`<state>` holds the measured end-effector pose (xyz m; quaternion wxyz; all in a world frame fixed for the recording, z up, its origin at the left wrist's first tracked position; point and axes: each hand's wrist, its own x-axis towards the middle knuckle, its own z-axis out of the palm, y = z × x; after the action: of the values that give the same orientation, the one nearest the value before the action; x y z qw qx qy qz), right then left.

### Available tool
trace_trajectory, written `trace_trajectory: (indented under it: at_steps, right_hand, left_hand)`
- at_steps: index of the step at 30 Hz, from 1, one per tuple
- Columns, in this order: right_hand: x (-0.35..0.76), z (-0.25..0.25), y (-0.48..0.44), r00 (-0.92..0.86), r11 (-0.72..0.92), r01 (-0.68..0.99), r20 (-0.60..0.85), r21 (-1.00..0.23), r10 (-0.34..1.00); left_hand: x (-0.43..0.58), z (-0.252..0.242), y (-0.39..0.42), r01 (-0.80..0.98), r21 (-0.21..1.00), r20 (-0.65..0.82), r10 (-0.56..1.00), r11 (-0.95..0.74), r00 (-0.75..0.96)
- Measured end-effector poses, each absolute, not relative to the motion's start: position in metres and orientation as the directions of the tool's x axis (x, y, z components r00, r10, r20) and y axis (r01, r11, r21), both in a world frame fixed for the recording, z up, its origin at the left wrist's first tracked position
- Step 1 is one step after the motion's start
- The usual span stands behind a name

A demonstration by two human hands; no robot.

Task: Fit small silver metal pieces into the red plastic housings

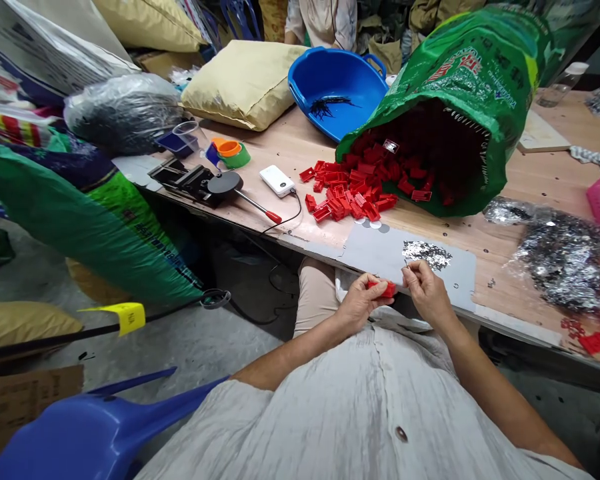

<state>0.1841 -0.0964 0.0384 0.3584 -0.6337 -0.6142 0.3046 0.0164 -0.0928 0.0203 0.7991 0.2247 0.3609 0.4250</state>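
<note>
At the table's front edge my left hand (359, 303) is closed around a red plastic part (387, 289). Just to its right, my right hand (427, 291) pinches a small thin metal piece (407, 264), apart from the red part. Behind my right hand, a pile of small shiny metal pieces (427, 254) lies on a grey sheet (375, 248). Further back, a heap of red plastic parts (347, 193) spills out of a large green sack (473, 73) lying on its side.
A blue basin (337, 83) with thin black pieces stands behind the heap. Left of it are a white power bank (277, 181) with a cable and a black device with a red-tipped lever (225, 183). A clear bag of metal pieces (563, 257) lies right. Another person (325, 23) is across the table.
</note>
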Motion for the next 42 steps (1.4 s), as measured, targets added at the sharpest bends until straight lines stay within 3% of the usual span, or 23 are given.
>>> trace_trajectory:
  at_steps: [4,9,16,21,24,27,30,34,38,42]
  right_hand:
    - [0.19,0.04,-0.069,-0.03,0.135,0.7,0.161,-0.701,0.987]
    - [0.176,0.038,-0.02,-0.184,0.284,0.788,0.231,-0.546,0.956]
    - [0.154,0.031,0.047,-0.185,0.22,0.924,0.138,-0.313,0.973]
    - [0.151,0.03,0.065,-0.173,0.201,0.942,0.126,-0.269,0.977]
    - [0.155,0.034,0.061,-0.158,0.194,0.941,0.145,-0.279,0.977]
    - [0.158,0.043,0.041,-0.148,0.21,0.89,0.179,-0.404,0.973]
    - [0.159,0.053,0.006,-0.138,0.213,0.738,0.165,-0.641,0.977]
    - [0.156,0.059,-0.044,-0.148,0.177,0.576,0.111,-0.798,0.983]
    - [0.155,0.058,-0.076,-0.125,0.146,0.537,0.093,-0.831,0.988]
    - [0.175,0.051,-0.093,-0.099,0.058,0.487,0.011,-0.872,0.995]
  left_hand:
    - [0.007,-0.001,-0.093,-0.309,0.783,-0.42,0.825,0.54,0.378]
    - [-0.003,-0.025,-0.084,-0.157,0.842,-0.439,0.825,0.516,0.354]
    - [-0.009,-0.033,-0.082,-0.084,0.892,-0.386,0.845,0.444,0.37]
    - [-0.013,-0.022,-0.087,-0.036,0.913,-0.358,0.841,0.407,0.406]
    - [-0.015,-0.012,-0.088,-0.086,0.933,-0.278,0.852,0.349,0.444]
    - [-0.016,-0.001,-0.083,-0.097,0.981,-0.122,0.928,0.166,0.351]
    - [-0.018,0.007,-0.07,0.07,0.98,0.174,0.97,-0.188,0.167]
    - [-0.016,0.007,-0.054,0.338,0.798,0.451,0.867,-0.498,0.213]
    - [-0.008,0.008,-0.055,0.387,0.732,0.491,0.827,-0.562,0.274]
    - [-0.001,0.011,-0.062,0.25,0.885,0.309,0.898,-0.392,0.314]
